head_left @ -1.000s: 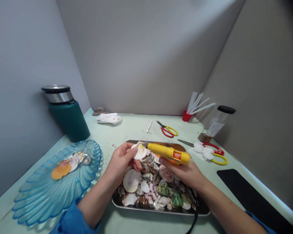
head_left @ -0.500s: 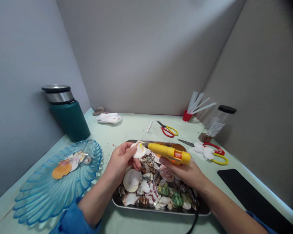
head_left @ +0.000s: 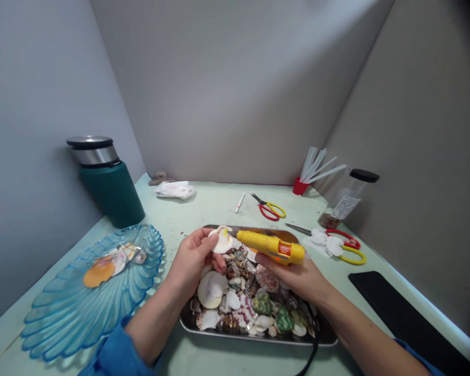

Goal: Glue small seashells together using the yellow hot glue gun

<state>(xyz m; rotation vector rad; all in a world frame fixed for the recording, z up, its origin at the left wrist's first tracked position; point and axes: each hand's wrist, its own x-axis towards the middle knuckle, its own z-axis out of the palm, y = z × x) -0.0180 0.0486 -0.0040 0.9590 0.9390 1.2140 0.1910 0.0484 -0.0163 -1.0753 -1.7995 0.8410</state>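
Pinched between the thumb and fingers of my left hand [head_left: 198,252] is a white scallop shell [head_left: 221,240] with a yellow patch near its edge. My right hand [head_left: 297,277] grips a yellow hot glue gun [head_left: 260,243] whose small red light glows. The gun's nozzle points left and sits right at the shell's edge; whether it touches, I cannot tell. Both hands are above a metal tray [head_left: 254,340] heaped with mixed seashells [head_left: 245,310], some white, some speckled pink, some green. The gun's black cord hangs over the tray's front rim.
At left a blue shell-shaped dish [head_left: 90,324] holds a few joined shells [head_left: 113,265]; a green bottle [head_left: 112,190] stands behind it. Scissors [head_left: 272,210], larger scissors [head_left: 348,248] with white tissue, a red cup [head_left: 301,186] of glue sticks, a jar [head_left: 347,201] and a black phone-like slab [head_left: 399,313] lie around.
Almost nothing differs. The glue gun and the shell have shifted very slightly against each other, while both hands keep their hold.
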